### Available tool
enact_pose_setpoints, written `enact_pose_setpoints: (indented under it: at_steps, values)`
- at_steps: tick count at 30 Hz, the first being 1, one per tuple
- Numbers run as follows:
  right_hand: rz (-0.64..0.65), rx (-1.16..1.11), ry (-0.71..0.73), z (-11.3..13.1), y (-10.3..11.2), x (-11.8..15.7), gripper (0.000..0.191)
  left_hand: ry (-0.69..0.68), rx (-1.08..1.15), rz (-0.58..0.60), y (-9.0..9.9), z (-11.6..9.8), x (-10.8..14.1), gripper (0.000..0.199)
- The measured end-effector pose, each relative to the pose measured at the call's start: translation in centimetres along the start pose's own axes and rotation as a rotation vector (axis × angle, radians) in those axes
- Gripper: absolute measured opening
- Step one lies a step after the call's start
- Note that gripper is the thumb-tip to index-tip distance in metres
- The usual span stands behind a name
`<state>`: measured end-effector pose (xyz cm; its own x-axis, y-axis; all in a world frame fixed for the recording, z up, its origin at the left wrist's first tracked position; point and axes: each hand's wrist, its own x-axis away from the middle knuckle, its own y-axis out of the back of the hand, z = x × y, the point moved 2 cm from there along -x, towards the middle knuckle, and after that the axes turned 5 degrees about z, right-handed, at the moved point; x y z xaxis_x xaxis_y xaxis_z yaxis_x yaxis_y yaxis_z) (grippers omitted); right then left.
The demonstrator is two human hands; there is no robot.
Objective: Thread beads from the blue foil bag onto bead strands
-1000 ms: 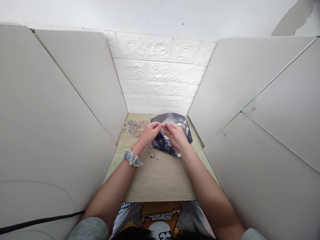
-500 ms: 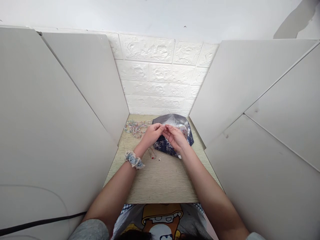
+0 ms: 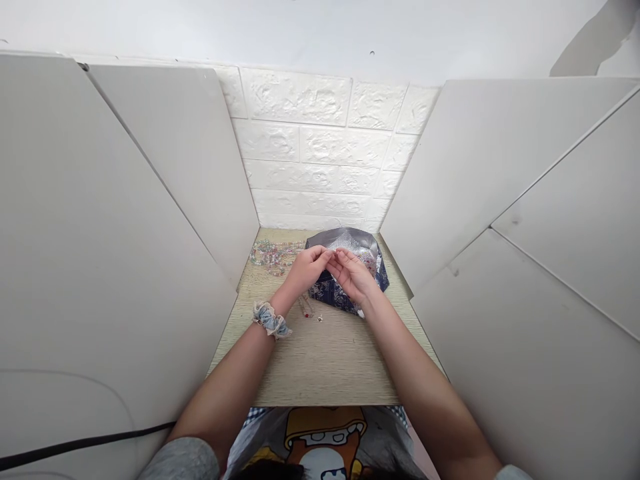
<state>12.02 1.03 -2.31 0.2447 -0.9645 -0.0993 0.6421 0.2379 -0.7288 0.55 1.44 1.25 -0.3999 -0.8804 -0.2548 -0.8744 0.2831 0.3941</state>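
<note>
My left hand [image 3: 311, 267] and my right hand [image 3: 352, 275] meet fingertip to fingertip above a dark blue patterned bag [image 3: 327, 291] with a silvery lining [image 3: 345, 240]. Both are closed in a pinch; whatever sits between the fingertips is too small to make out. Strands of small coloured beads [image 3: 274, 257] lie on the tabletop left of the bag, partly hidden behind my left hand. A short beaded piece with a red bead [image 3: 307, 314] rests below the left hand, beside a tiny metallic charm-like piece [image 3: 321, 319].
The narrow wooden table [image 3: 325, 367] stands between a pale panel on the left [image 3: 170, 133] and another on the right [image 3: 480, 147]. A white brick-patterned wall [image 3: 320, 143] closes off the back. A blue scrunchie [image 3: 271, 320] circles my left wrist. A black cable [image 3: 90, 443] runs at lower left.
Both hands stay together over the bag, with only slight finger movement. The whole view has shifted a few pixels. The beads and bag lie as before.
</note>
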Motion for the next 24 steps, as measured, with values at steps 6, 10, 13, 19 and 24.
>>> enact_pose_setpoints:
  at_steps: [6,10,13,19,24]
  values:
    - [-0.014,-0.001,0.002,-0.01,-0.06,0.08,0.014,-0.021,-0.052,-0.034,-0.08,-0.10,0.10,0.028]
    - [-0.028,-0.001,-0.001,-0.08,-0.08,0.06,0.014,-0.039,-0.109,-0.053,-0.07,-0.19,0.21,0.029]
    - [-0.032,-0.013,0.006,-0.10,-0.15,0.07,0.014,-0.042,-0.145,-0.055,-0.07,-0.24,0.29,0.030]
    - [-0.041,-0.045,0.009,-0.13,-0.23,0.04,0.014,-0.051,-0.139,-0.065,-0.06,-0.47,0.40,0.030]
    - [-0.049,-0.032,0.016,-0.23,-0.14,0.01,0.015,-0.036,-0.140,-0.068,-0.12,-0.55,0.41,0.029]
